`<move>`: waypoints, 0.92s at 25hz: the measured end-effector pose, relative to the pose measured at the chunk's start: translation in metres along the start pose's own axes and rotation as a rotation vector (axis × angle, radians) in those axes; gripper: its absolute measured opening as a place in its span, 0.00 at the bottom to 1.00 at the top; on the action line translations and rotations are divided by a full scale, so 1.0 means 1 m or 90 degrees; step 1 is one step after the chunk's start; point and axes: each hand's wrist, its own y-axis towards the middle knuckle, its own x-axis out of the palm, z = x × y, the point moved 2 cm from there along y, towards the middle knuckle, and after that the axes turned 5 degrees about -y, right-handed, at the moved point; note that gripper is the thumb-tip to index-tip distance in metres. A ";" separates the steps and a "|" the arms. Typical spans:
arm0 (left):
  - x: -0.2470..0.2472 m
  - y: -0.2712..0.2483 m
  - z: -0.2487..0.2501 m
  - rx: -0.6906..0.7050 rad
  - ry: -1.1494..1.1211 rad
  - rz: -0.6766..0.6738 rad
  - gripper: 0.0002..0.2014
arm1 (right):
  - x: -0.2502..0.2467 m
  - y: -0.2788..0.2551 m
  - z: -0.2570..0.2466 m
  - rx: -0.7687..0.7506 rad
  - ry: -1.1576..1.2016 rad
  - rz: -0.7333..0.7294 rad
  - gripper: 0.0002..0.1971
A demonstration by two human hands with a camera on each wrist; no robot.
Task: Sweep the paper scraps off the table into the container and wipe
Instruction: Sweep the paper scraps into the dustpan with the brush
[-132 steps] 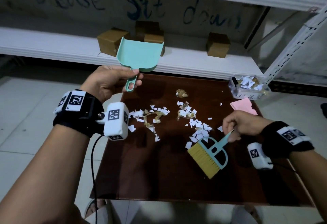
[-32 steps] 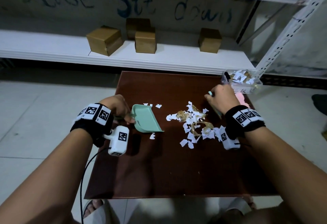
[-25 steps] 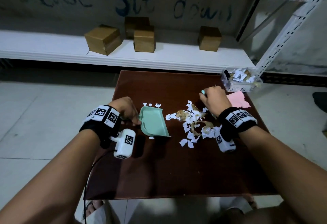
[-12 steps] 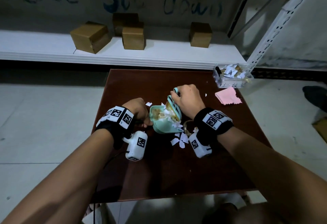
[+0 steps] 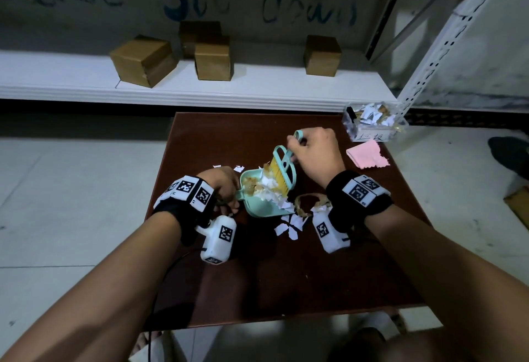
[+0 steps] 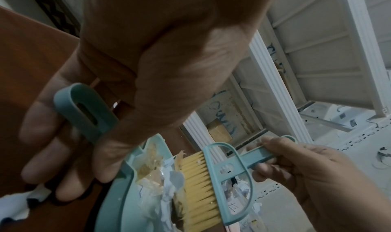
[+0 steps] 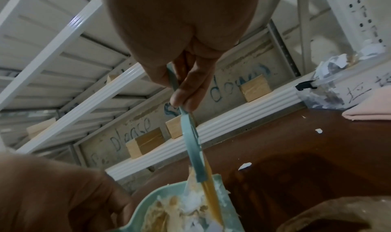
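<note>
My left hand (image 5: 221, 190) grips the handle of a mint green dustpan (image 5: 259, 205) near the middle of the brown table (image 5: 286, 276); the left wrist view shows that handle (image 6: 84, 111) in my curled fingers. My right hand (image 5: 315, 153) holds the handle of a small teal brush (image 5: 282, 170) with yellow bristles (image 6: 198, 190), pressing scraps into the pan. White and tan paper scraps (image 5: 267, 190) fill the pan (image 7: 186, 208). More scraps (image 5: 292, 223) and a tan curl (image 5: 309, 204) lie on the table by the pan's lip.
A clear container (image 5: 375, 125) holding scraps stands at the table's far right corner, with a pink cloth (image 5: 367, 157) beside it. A white shelf (image 5: 257, 90) behind the table carries several cardboard boxes (image 5: 143, 60). A white upright (image 5: 446, 29) rises at right.
The dustpan came down to the table on the left. The brush swept the scrap pile leftward into it, and both hands drew together. A few scraps stayed behind by the pan's lip.
</note>
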 end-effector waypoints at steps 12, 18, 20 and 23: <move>-0.007 -0.012 -0.005 0.052 -0.028 0.029 0.14 | -0.098 0.002 0.047 0.138 0.122 0.210 0.14; -0.023 -0.017 -0.030 0.041 -0.010 0.061 0.19 | -0.091 -0.021 0.070 0.064 -0.349 0.016 0.15; -0.026 -0.015 -0.044 0.024 0.000 0.051 0.20 | -0.077 -0.029 0.078 0.085 -0.387 -0.035 0.13; -0.027 -0.015 -0.062 -0.010 0.033 0.014 0.22 | -0.066 -0.036 0.083 0.117 -0.411 -0.065 0.16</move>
